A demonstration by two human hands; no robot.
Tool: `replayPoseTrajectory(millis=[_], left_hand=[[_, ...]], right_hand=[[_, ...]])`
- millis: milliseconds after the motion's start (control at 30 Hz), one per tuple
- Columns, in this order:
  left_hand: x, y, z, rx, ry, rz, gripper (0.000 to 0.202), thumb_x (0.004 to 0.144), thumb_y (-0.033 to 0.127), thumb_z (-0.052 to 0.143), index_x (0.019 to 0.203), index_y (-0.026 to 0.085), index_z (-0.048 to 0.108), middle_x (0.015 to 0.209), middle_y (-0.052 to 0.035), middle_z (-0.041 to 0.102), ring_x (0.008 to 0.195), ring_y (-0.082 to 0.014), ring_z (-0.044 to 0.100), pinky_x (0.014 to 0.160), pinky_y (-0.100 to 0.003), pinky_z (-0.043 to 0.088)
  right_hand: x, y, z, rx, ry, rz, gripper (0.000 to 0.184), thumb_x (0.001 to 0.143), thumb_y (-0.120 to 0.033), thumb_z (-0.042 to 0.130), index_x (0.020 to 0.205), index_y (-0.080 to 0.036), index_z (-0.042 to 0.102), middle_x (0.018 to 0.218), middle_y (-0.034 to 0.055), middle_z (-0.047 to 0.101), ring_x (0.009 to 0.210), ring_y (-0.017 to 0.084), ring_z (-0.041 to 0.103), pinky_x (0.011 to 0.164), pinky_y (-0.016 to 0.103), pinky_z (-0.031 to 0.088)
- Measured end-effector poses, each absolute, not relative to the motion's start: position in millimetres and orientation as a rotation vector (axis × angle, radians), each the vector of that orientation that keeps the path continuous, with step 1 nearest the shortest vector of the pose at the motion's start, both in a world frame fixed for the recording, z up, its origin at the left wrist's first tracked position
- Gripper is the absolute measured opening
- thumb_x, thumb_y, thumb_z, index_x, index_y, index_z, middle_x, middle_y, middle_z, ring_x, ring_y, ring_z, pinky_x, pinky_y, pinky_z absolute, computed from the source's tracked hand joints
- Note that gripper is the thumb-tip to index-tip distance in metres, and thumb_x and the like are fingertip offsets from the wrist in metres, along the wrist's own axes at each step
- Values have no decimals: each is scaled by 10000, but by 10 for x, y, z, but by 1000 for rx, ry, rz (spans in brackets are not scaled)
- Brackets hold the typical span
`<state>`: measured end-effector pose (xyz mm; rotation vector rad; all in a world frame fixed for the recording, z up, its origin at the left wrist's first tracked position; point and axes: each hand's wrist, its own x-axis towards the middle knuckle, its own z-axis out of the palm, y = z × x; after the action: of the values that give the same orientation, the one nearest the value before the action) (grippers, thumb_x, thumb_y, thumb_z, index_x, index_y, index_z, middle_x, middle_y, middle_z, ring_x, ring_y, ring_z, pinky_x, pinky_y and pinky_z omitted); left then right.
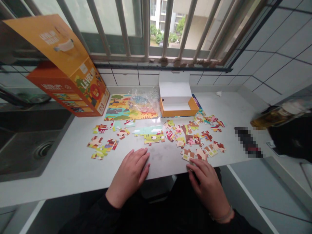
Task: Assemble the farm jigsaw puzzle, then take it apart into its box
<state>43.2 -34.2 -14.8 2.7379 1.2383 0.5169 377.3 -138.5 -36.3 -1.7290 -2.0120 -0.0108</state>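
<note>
My left hand (133, 169) lies flat on the counter with its fingers stretched out and nothing in it. Just beyond it is a joined section of jigsaw puzzle (152, 136) with a sheep and a red tractor on green. My right hand (205, 182) rests at the counter's front edge, fingers extended, its fingertips at a brown-and-cream puzzle piece (201, 154). Beside that lies a brown-and-green piece (188, 154). Several loose pieces spread on the right, among them a red barn piece (170, 136). More lie on the left, including a green piece (100, 152).
An orange puzzle box (80, 87) stands open at the left near the sink (21, 146). At the back are a printed picture sheet (117, 112), clear plastic wrap (143, 100) and an open small box (179, 112). A blurred dark object (248, 141) and a bottle (270, 117) are right.
</note>
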Motion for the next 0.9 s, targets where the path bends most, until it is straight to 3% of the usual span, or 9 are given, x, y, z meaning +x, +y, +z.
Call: replayPoseTrajectory(millis=[700,900], left_hand=[[476,-305,-97,2710,1213,644,263,1086,253,563,1278,183,728,1452,-148,728,1336,-309,692,1193,-587,547],[469,-319,-109,2735,1168,702,224,1076,224,586,1246,180,725,1397,-142,755,1270,-305,720,1132,-559,587]], right_hand=[[3585,-1375,-182,-1823,-2118,-53,283,1075,-236,570,1312,-258,725,1486,93,729,1378,317,663,1232,585,459],[3665,-1311,-153,-1744,-2109,2,351,1074,-207,577,1404,-199,695,1383,134,750,1267,299,692,1135,498,542]])
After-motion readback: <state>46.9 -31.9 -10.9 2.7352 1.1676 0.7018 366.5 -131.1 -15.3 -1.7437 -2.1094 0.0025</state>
